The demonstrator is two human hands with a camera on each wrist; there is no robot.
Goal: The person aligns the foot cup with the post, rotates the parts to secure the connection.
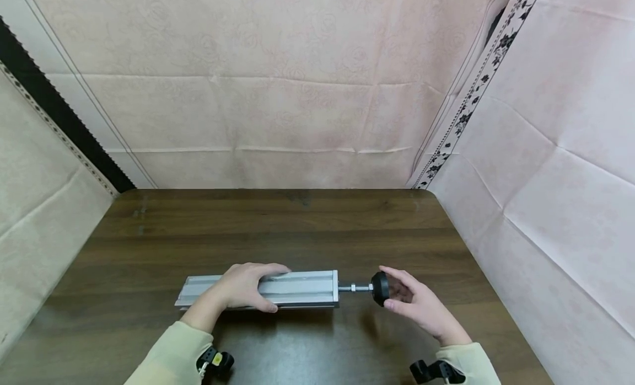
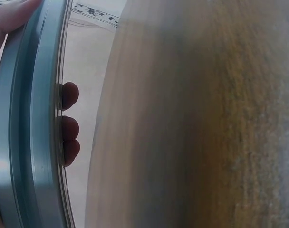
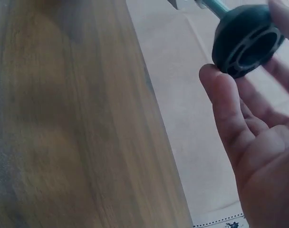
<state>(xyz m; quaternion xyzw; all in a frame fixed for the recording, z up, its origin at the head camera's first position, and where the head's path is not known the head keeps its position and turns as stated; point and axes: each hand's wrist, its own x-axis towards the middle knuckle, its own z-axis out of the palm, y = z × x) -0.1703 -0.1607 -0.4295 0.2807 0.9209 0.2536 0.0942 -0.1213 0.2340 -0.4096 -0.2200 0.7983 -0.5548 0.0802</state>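
A silver aluminium profile [image 1: 302, 288] lies lengthwise in front of me, raised above the table with its shadow below. My left hand [image 1: 248, 285] grips it across its width, thumb on the near side; in the left wrist view, fingertips [image 2: 70, 128] wrap round the far edge of the grooved profile [image 2: 42, 118]. From its right end sticks out a threaded rod [image 1: 362, 288] with nuts, ending in a black round levelling foot [image 1: 380, 288]. My right hand [image 1: 416, 302] pinches this foot by its rim; in the right wrist view the ribbed hollow underside of the foot [image 3: 249, 45] faces the palm.
The brown wood-grain table [image 1: 278, 225] spreads beneath both hands. Pale patterned cloth [image 1: 297, 115] hangs behind it, with more cloth at the left and right sides. Each wrist wears a small black camera mount [image 1: 214, 360].
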